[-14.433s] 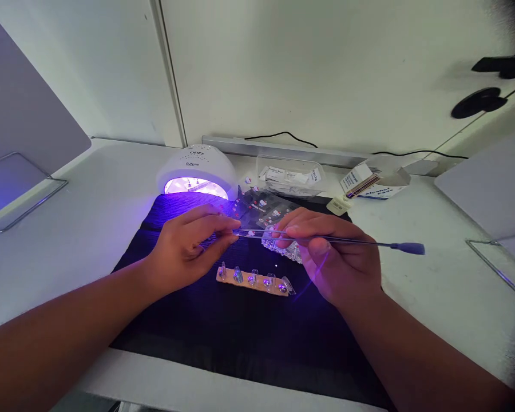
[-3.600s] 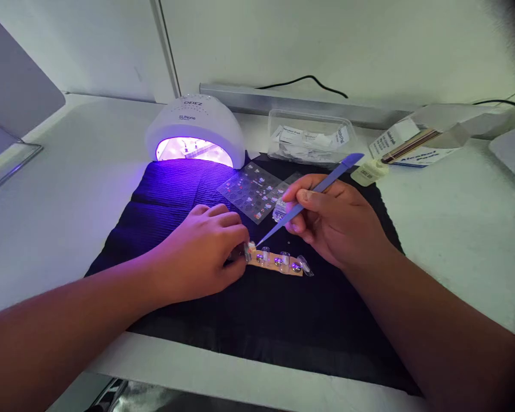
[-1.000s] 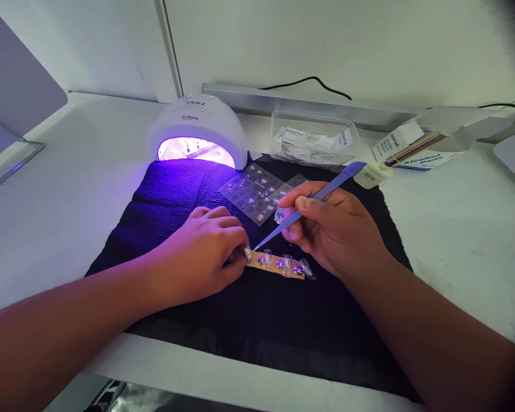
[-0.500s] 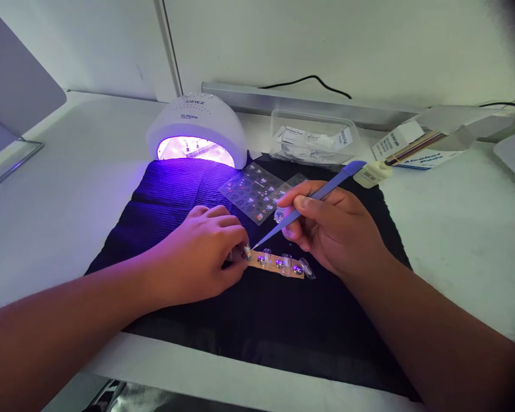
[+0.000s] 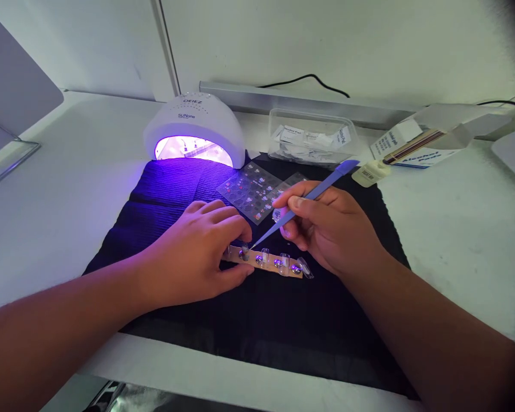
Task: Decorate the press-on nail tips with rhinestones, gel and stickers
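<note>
A tan strip (image 5: 269,264) carrying several clear nail tips lies on the black mat (image 5: 249,320). My left hand (image 5: 201,252) rests on the strip's left end, fingers arched over it and thumb below. My right hand (image 5: 330,229) grips blue tweezers (image 5: 300,204) like a pen, the point touching the leftmost nail tip (image 5: 244,252). A clear sticker sheet (image 5: 251,190) with small printed figures lies just behind the hands.
A white UV nail lamp (image 5: 194,130) glows purple at the mat's back left. Behind the mat stand a clear container of wipe packets (image 5: 311,139), a small bottle (image 5: 369,173) and an open box (image 5: 416,150). Wire-framed panels sit at both table sides.
My left fingers have lifted and spread, uncovering the strip's left end and the first nail tip. The tweezers' point stays at that tip. Before that, both hands worked raised over the mat.
</note>
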{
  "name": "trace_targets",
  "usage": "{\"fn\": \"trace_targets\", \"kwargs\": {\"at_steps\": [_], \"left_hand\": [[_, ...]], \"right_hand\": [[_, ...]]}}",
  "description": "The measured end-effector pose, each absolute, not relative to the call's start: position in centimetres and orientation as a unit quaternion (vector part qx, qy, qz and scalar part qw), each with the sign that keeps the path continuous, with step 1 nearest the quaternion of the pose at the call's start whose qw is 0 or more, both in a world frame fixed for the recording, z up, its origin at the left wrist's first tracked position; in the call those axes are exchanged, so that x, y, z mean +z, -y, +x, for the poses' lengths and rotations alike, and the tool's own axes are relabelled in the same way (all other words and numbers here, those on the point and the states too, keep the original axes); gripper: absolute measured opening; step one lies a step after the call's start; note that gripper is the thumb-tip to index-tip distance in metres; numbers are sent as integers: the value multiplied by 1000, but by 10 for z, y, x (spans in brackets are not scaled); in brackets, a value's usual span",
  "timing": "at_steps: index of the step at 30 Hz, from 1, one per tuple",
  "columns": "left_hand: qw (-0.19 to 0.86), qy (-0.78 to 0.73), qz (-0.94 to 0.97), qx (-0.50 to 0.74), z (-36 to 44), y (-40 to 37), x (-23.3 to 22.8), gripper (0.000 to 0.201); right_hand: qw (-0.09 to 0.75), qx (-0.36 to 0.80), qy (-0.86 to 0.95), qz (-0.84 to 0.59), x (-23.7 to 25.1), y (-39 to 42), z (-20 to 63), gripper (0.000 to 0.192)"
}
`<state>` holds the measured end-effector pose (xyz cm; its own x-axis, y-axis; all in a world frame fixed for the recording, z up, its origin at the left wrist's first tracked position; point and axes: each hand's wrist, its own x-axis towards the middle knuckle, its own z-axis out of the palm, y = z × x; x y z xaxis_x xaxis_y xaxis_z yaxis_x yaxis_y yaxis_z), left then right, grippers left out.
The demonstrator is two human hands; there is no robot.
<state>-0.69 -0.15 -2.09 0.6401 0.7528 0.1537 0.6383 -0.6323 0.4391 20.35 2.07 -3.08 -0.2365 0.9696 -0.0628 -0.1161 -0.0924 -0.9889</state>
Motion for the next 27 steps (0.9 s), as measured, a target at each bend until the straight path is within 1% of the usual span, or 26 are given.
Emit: {"fn": "trace_targets", "kwargs": {"at_steps": [12, 19, 27], "left_hand": [[169, -378, 895, 168, -6, 1, -22, 11], [180, -377, 893, 166, -8, 1, -22, 11], [182, -376, 893, 165, -7, 0, -22, 11]], "right_hand": [[443, 606, 503, -427, -31, -22, 205, 8], [445, 600, 505, -432, -31, -21, 204, 11], [445, 605, 497, -434, -28, -22, 205, 8]]}}
